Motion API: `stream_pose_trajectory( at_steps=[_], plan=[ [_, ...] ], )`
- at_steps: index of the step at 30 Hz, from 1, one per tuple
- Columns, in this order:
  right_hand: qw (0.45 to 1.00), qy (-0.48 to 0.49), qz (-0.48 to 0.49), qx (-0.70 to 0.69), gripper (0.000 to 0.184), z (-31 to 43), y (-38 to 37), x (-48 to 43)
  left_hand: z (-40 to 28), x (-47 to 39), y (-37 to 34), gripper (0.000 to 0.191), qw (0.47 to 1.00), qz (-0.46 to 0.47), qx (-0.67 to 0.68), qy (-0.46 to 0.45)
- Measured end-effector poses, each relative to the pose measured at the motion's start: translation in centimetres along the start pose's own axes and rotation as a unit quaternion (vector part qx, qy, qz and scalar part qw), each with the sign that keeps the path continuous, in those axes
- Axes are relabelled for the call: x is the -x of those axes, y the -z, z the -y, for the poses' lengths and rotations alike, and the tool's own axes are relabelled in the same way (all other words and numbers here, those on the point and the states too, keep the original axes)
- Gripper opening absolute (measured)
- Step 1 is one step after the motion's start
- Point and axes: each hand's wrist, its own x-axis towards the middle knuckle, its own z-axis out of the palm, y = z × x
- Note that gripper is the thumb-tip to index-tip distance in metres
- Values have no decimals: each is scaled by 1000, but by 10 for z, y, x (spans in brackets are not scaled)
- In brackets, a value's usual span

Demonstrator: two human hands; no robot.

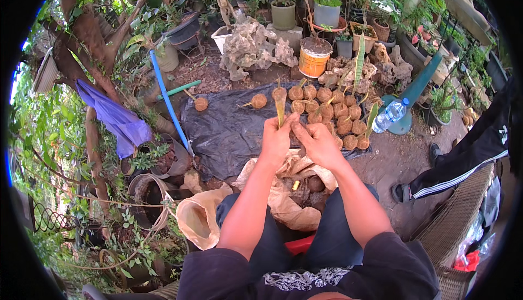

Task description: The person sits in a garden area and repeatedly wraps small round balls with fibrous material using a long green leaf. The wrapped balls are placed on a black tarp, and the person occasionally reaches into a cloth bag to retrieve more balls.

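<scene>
My left hand (277,138) grips a snake plant leaf (280,103) that points up and away from me. My right hand (318,141) meets it, thumb and fingertips drawn together; whatever lies between them is too small to tell. Something dark shows below the fingers, mostly hidden. Under both hands, between my knees, stands an opened brown sack (296,212) with dark soil clumps (316,184) and a small yellow cylinder (295,185) in it. Ahead, on a black plastic sheet (229,136), sit several brown twine-wrapped balls (325,112), some with leaves standing out of them.
A plastic water bottle (391,115) is by a green stand base (399,123) at right. Nearby is another person's leg (457,161) beside a wicker seat (457,214). Rocks (249,46) and potted plants line the back. A blue pipe (169,99) and an open paper bag (200,218) are at left.
</scene>
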Motion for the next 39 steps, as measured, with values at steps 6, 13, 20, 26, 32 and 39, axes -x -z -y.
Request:
stream_pose_trajectory(
  at_steps=[6, 13, 20, 26, 32, 39],
  plan=[
    [983, 105, -119, 96, 55, -1, -16, -4, 6, -15, 0, 28, 997, -80, -17, -8],
    [987, 106, -86, 84, 40, 18, 3, 8, -4, -7, 3, 31, 997, -3, -77, -32],
    [992, 108, -57, 39, 33, 2, 3, -2, -6, -5, -10, 24, 990, 9, 140, 26],
    [998, 30, -35, 45, 34, 12, 9, 0, 12, -18, 17, 11, 999, 17, 35, -3],
    [998, 55, 5, 23, 39, 4, 10, -2, -5, -10, -2, 13, 999, -12, 23, 36],
    [997, 20, 67, 31, 42, -16, 9, -10, -1, -16, 8, 18, 1000, -18, 24, -10]
  ],
)
